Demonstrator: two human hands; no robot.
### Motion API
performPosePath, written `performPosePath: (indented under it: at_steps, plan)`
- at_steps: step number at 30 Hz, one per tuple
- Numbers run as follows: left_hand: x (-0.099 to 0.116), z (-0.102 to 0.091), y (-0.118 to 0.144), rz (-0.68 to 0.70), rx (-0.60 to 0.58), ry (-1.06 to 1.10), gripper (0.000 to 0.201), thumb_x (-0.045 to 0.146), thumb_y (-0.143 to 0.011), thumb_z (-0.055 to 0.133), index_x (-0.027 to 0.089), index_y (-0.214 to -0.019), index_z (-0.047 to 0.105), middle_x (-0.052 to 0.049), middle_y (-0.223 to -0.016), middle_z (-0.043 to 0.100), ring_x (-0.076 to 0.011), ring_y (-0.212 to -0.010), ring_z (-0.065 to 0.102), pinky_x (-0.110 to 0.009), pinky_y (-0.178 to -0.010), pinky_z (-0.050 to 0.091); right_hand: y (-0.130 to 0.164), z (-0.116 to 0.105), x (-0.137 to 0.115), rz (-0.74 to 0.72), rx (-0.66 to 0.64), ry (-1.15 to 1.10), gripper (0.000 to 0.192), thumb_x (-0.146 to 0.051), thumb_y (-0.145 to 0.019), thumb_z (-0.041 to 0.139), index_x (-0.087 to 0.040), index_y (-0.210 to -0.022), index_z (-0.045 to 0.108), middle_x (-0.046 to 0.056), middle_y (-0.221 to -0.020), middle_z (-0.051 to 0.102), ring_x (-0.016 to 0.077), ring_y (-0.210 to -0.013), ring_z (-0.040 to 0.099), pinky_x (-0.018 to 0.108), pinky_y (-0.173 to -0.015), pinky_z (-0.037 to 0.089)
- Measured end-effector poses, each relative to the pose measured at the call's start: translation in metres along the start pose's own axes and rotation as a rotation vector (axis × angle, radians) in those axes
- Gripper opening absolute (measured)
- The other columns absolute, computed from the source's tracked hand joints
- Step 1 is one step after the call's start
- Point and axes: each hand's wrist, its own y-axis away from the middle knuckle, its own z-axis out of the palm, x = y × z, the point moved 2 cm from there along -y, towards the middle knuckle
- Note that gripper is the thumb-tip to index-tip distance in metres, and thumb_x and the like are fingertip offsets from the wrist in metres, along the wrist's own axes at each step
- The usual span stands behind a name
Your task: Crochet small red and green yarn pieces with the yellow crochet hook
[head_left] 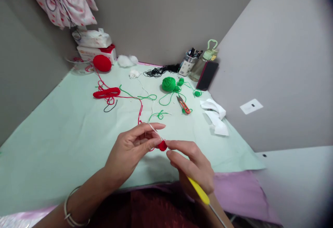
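Between my hands is a small red crochet piece (162,146), pinched by the thumb and fingers of my left hand (134,145). White yarn (153,129) runs over my left index finger down to the piece. My right hand (194,164) grips a crochet hook with a yellow handle (199,190); its tip end is at the red piece, though the hook's point is too small to make out. From near my left hand, red yarn (141,108) trails back to a flattened red yarn bundle (106,93).
Farther back lie a red yarn ball (102,63), a green yarn ball (169,84), black yarn (161,70) and white fluff (127,60). Orange thread snips (184,105) and white paper scraps (214,115) are to the right. A phone (207,75) leans against a bottle (197,69).
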Motion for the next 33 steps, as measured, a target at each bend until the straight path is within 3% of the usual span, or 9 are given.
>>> performPosePath:
  at_steps: [3,11,19,22,26,28,33]
  plan:
    - [0.002,0.003,0.001,-0.036,-0.047,0.043,0.025,0.022,-0.082,0.085,0.031,-0.105,0.085,0.004,-0.08,0.076,-0.0126,-0.078,0.071,-0.022,-0.076,0.059,-0.003,-0.001,-0.003,-0.086,0.048,0.069,0.032,-0.003,-0.098,0.058,-0.015,-0.124,0.072,0.015,-0.116,0.079,0.0225,-0.107,0.076,0.032,-0.082,0.068]
    - [-0.002,0.008,0.002,-0.112,-0.057,0.085,0.042,0.019,-0.082,0.085,0.024,-0.123,0.077,0.001,-0.085,0.072,-0.0157,-0.086,0.068,-0.029,-0.086,0.056,-0.004,0.001,-0.009,-0.053,0.011,0.191,0.036,-0.008,-0.097,0.066,-0.027,-0.127,0.072,0.009,-0.115,0.081,0.0228,-0.099,0.079,0.033,-0.079,0.07]
    - [-0.02,0.02,0.006,-0.389,-0.246,0.511,0.047,0.028,-0.083,0.087,0.022,-0.128,0.076,-0.001,-0.088,0.067,-0.0136,-0.083,0.063,-0.026,-0.083,0.051,0.017,0.013,-0.001,-0.051,0.071,0.196,0.056,-0.002,-0.09,0.073,-0.031,-0.138,0.07,0.006,-0.112,0.079,0.0239,-0.102,0.078,0.033,-0.083,0.069]
    - [-0.02,0.019,0.006,-0.393,-0.267,0.508,0.049,0.03,-0.082,0.086,0.021,-0.129,0.075,-0.001,-0.087,0.067,-0.014,-0.081,0.062,-0.027,-0.082,0.05,0.012,0.012,-0.002,0.004,0.161,0.066,0.048,-0.006,-0.097,0.066,-0.029,-0.14,0.069,0.007,-0.11,0.079,0.0222,-0.102,0.077,0.032,-0.08,0.068]
    - [-0.012,0.01,0.002,-0.241,-0.193,0.316,0.045,0.023,-0.084,0.083,0.023,-0.128,0.074,0.002,-0.085,0.065,-0.0124,-0.075,0.061,-0.027,-0.08,0.051,0.005,0.005,-0.003,0.186,0.169,-0.21,0.034,-0.013,-0.104,0.057,-0.027,-0.131,0.072,0.009,-0.114,0.078,0.0211,-0.098,0.076,0.035,-0.078,0.067]
    - [-0.006,0.008,0.001,-0.188,-0.134,0.179,0.045,0.02,-0.082,0.082,0.023,-0.126,0.074,0.002,-0.084,0.064,-0.0142,-0.08,0.062,-0.029,-0.084,0.052,0.004,0.001,-0.002,0.286,0.173,-0.317,0.029,-0.014,-0.104,0.057,-0.025,-0.124,0.075,0.008,-0.104,0.079,0.0216,-0.093,0.076,0.037,-0.077,0.066]
    - [-0.001,0.013,0.004,-0.102,-0.065,-0.02,0.047,0.016,-0.079,0.078,0.023,-0.124,0.075,0.002,-0.083,0.064,-0.0174,-0.084,0.064,-0.032,-0.088,0.053,0.0,0.006,0.006,0.507,0.336,-0.693,0.02,-0.023,-0.105,0.058,-0.024,-0.104,0.078,0.004,-0.088,0.074,0.0165,-0.069,0.07,0.032,-0.062,0.061]
